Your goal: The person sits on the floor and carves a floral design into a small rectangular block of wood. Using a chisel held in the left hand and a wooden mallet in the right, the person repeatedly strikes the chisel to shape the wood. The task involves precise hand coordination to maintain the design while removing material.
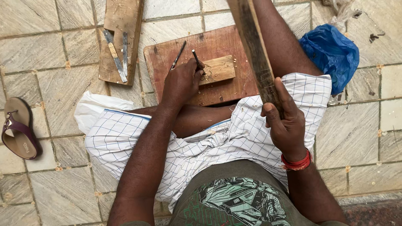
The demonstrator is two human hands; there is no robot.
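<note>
My left hand (pixel 181 83) grips a thin metal chisel (pixel 196 57), its tip set on a small pale wooden block (pixel 217 69). The block lies on a reddish wooden board (pixel 167 54) on the tiled floor, with shavings around it. A second thin tool (pixel 178 55) lies on the board just left of my hand. My right hand (pixel 285 121) is closed around a long dark wooden stick (pixel 253 46), raised above the board and slanting to the top of the view. A red thread band circles my right wrist.
A smaller plank (pixel 121 21) at the upper left carries two flat metal tools (pixel 114 54). A blue plastic bag (pixel 333 52) lies at the right, a purple sandal (pixel 19 127) at the far left. My crossed legs in white checked cloth fill the middle.
</note>
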